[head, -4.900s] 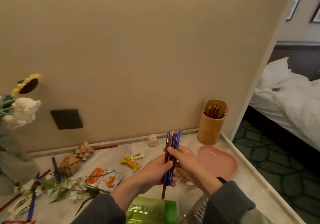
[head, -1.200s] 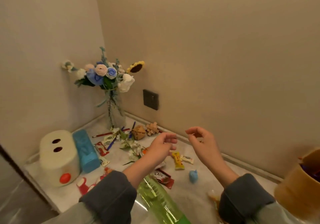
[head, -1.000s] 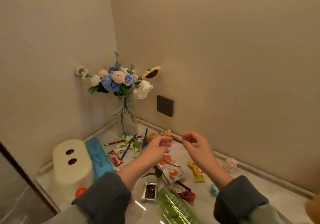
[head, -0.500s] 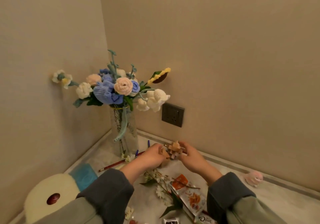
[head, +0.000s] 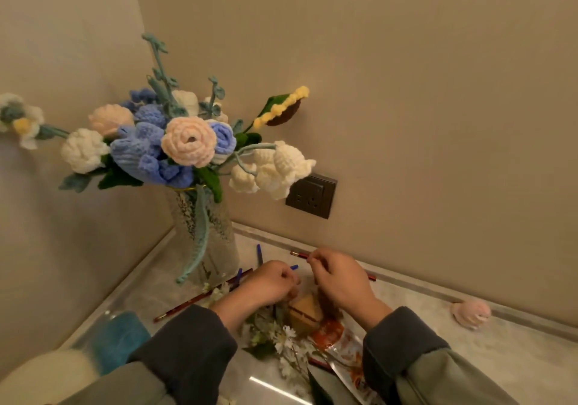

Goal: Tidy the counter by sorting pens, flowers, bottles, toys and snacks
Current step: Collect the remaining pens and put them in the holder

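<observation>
Pinching a red pencil [head: 301, 254] near the wall, the right hand [head: 339, 279] sits beside the left hand [head: 268, 283], whose curled fingers grasp a blue pen [head: 294, 267]. Just below them lie a wooden puzzle toy [head: 305, 310], white flowers [head: 283, 335] and a snack packet [head: 341, 342] on the desk [head: 516, 351], beside the vase [head: 203, 238].

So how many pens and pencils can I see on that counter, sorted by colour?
Blue: 3, the blue pen nearest the vase, the blue pen farther back, and a blue tip at the left hand.
Red: 2, the long red pencil and the red pencil at the back.
Total: 5.
</observation>
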`<state>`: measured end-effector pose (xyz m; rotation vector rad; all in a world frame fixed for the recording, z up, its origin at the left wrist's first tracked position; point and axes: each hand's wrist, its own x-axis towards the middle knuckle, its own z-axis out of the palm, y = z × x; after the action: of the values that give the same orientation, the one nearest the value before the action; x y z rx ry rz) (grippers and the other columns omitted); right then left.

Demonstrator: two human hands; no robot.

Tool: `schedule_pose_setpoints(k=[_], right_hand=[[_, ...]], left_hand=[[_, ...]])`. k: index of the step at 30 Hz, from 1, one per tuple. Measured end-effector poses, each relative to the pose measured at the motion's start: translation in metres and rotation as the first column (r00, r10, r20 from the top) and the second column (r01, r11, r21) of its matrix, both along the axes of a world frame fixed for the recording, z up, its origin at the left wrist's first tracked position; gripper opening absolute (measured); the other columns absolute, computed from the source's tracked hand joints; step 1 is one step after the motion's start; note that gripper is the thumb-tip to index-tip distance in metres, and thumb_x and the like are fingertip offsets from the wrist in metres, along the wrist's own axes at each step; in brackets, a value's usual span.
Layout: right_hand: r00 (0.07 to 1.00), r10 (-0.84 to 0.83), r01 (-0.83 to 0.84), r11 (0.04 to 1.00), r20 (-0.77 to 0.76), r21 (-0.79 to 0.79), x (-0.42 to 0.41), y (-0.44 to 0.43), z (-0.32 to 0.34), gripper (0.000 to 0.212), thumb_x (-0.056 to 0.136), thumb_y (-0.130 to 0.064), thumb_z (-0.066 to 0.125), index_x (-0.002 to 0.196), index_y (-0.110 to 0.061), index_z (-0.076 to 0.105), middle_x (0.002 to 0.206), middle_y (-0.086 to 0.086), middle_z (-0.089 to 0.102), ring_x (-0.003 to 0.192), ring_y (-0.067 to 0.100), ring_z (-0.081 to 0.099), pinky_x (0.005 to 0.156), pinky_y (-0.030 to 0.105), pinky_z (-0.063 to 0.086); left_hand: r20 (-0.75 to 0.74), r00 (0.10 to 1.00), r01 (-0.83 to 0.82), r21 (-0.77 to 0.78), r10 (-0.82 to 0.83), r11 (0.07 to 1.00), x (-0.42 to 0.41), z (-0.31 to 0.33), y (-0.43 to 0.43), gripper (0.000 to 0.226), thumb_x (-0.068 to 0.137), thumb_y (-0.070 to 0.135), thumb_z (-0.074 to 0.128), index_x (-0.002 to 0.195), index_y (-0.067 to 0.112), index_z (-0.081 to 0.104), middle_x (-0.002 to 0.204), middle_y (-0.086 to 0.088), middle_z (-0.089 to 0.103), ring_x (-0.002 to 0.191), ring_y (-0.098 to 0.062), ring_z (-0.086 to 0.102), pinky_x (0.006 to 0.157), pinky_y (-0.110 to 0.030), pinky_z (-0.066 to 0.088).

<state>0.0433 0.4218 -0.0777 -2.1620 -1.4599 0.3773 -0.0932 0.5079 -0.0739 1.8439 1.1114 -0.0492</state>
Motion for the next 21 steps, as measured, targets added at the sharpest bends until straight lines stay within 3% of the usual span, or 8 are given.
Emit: schedule_pose_setpoints(k=[3,5,7,9,12,15,18,21], right_hand=[[0.996,-0.027,0.011,0.984,-0.084,-0.179,0.003,-0.002,0.001,0.019,0.094,-0.033,0.050,0.104,-0.030,0.065,0.088,-0.006,0.071,0.076,0.012,0.069,0.072,0.036,0.059],[0.985,-0.068,0.020,0.959,-0.159,-0.284,0.005,-0.004,-0.002,0.018,0.094,-0.030,0.052,0.108,-0.029,0.063,0.083,-0.005,0.070,0.066,0.010,0.069,0.067,0.032,0.060],[0.994,-0.087,0.069,0.963,-0.059,-0.261,0.007,-0.003,-0.005,0.023,0.093,-0.028,0.054,0.114,-0.029,0.063,0.094,-0.005,0.070,0.076,0.009,0.068,0.068,0.027,0.057],[0.992,-0.069,0.087,0.978,0.102,-0.190,0.010,-0.002,-0.010,0.030,0.093,-0.027,0.053,0.121,-0.029,0.062,0.114,-0.005,0.067,0.101,0.012,0.062,0.080,0.028,0.054],[0.976,-0.020,0.055,0.986,0.216,-0.155,0.012,-0.003,-0.015,0.034,0.094,-0.027,0.050,0.126,-0.028,0.061,0.123,-0.004,0.063,0.115,0.016,0.052,0.089,0.033,0.052],[0.960,-0.002,0.055,0.981,0.279,-0.184,0.012,-0.003,-0.021,0.036,0.094,-0.027,0.049,0.130,-0.027,0.057,0.124,-0.001,0.058,0.115,0.018,0.050,0.095,0.034,0.048],[0.965,-0.047,0.107,0.968,0.258,-0.227,0.012,-0.003,-0.024,0.029,0.095,-0.029,0.051,0.122,-0.025,0.059,0.117,0.000,0.060,0.107,0.018,0.053,0.096,0.034,0.047],[0.972,-0.066,0.119,0.967,0.226,-0.227,0.013,-0.005,-0.026,0.017,0.095,-0.032,0.052,0.105,-0.024,0.063,0.106,-0.001,0.063,0.095,0.015,0.056,0.089,0.033,0.051]], left_hand=[[-0.017,0.996,0.092,-0.063,-0.093,0.994,0.001,0.002,-0.006,0.014,0.096,0.023,0.053,0.099,0.021,0.067,0.078,0.006,0.072,0.067,-0.005,0.067,0.067,-0.022,0.054],[-0.040,0.990,0.133,-0.084,-0.137,0.988,0.004,-0.001,-0.009,0.012,0.095,0.023,0.055,0.094,0.024,0.067,0.074,0.006,0.072,0.064,-0.003,0.067,0.063,-0.019,0.052],[-0.051,0.994,0.099,-0.025,-0.100,0.995,0.007,-0.006,-0.010,0.007,0.091,0.025,0.060,0.091,0.030,0.065,0.081,0.008,0.072,0.074,-0.003,0.068,0.069,-0.021,0.052],[-0.094,0.995,0.045,0.214,-0.025,0.976,0.007,-0.012,-0.006,0.011,0.087,0.029,0.063,0.096,0.036,0.062,0.102,0.012,0.063,0.093,-0.006,0.061,0.082,-0.026,0.051],[-0.107,0.994,0.029,0.543,0.035,0.839,0.002,-0.021,0.004,0.040,0.083,0.030,0.064,0.120,0.038,0.051,0.126,0.009,0.044,0.118,-0.014,0.041,0.096,-0.029,0.041],[-0.208,0.976,0.063,0.577,0.071,0.815,-0.002,-0.031,0.011,0.061,0.081,0.032,0.065,0.135,0.030,0.036,0.136,0.002,0.033,0.125,-0.021,0.034,0.102,-0.033,0.035],[-0.325,0.942,0.121,0.558,0.082,0.821,-0.004,-0.041,0.010,0.066,0.084,0.035,0.063,0.139,0.024,0.029,0.140,-0.004,0.029,0.124,-0.024,0.036,0.103,-0.035,0.035],[-0.264,0.961,0.087,0.575,0.084,0.813,-0.006,-0.043,0.009,0.065,0.087,0.021,0.061,0.142,0.027,0.028,0.138,-0.004,0.032,0.120,-0.024,0.046,0.101,-0.034,0.037]])
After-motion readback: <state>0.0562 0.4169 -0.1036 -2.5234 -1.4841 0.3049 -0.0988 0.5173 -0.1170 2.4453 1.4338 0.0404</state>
